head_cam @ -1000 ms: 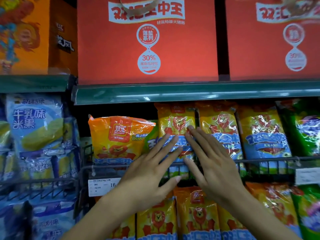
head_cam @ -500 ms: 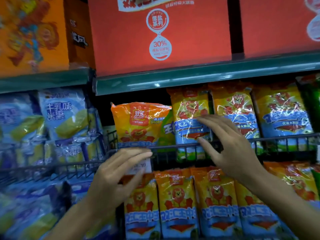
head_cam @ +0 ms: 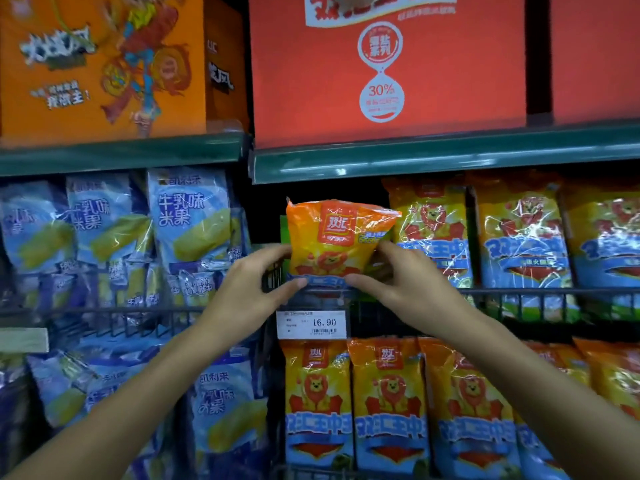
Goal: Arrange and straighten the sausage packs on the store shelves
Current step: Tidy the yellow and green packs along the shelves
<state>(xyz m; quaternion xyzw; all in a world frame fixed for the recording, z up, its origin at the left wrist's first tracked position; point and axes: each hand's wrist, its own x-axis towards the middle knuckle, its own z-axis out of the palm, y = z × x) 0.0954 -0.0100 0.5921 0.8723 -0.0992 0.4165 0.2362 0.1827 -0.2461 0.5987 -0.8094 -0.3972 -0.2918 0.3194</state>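
Left hand and right hand pinching orange sausage pack, wire rail in front, blue snack bags leftward

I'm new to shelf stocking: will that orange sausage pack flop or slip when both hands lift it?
Probably floppy: the orange sausage pack sags and crinkles between the left hand and right hand. Its glossy film looks slippery, so it may slide.

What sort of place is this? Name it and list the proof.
Most likely a supermarket snack aisle: a price tag reading 16.90 on the wire shelf rail, rows of identical sausage packs, and stacked red cartons on the shelf above.
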